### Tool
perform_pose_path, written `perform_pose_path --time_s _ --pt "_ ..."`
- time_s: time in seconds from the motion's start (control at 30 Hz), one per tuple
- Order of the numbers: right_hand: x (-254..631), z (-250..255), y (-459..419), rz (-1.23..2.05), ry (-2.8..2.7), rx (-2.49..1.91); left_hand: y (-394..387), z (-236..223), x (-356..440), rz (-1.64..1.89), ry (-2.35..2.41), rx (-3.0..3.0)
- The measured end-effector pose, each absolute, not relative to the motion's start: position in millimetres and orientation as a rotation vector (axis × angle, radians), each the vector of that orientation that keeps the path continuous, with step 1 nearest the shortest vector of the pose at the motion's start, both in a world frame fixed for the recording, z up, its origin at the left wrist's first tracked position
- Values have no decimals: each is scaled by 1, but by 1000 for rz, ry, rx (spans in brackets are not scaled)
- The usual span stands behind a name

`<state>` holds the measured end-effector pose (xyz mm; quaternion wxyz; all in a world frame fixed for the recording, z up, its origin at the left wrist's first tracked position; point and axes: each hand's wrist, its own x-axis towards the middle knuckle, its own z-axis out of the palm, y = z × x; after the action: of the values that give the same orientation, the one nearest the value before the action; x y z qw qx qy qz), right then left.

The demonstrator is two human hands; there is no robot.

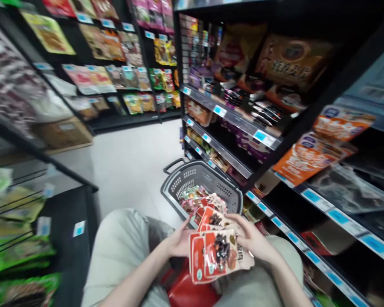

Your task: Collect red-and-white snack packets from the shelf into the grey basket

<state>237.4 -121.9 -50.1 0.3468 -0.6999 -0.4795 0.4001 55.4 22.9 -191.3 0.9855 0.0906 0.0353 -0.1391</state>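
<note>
Several red-and-cream snack packets (222, 253), printed with dark dried fruit, are fanned out above my lap. My right hand (254, 239) grips them at their right side, thumb over the top. From the left, my left hand (178, 239) holds their edge with its thumb raised; its fingers are partly hidden behind the packets. Just beyond both hands is a grey shopping basket (176, 187) on the floor. Similar red packets (216, 200) and other small colourful packs (192, 197) lie inside it.
On the right, dark store shelves (233, 115) with blue price tags carry bagged snacks, including orange packs (307, 155). Hanging bags fill the back wall rack (141, 81). A black rack (73, 204) stands at left, near a cardboard box (62, 134). White floor (128, 157) lies between.
</note>
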Motion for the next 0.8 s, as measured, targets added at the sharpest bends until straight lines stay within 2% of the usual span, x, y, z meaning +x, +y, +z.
perform_pose_path --time_s 0.13,0.27,0.47,0.53,0.67,0.8 --pt "207 -63 -67 1184 -1583 -1866 24 -188 46 -229 90 41" --pt "201 -52 -46 1225 -1794 -1866 32 -184 38 -147 64 6" --pt "186 -36 -38 1263 -2029 -1827 27 -198 32 -459 14 57" --pt "182 -41 -34 1163 -2102 -1899 23 -204 34 -439 18 61" --pt "184 -59 -22 673 -2153 -2236 12 -205 42 -308 85 31" --pt "184 -73 -11 431 -2090 -2192 3 -196 48 -158 130 -67"
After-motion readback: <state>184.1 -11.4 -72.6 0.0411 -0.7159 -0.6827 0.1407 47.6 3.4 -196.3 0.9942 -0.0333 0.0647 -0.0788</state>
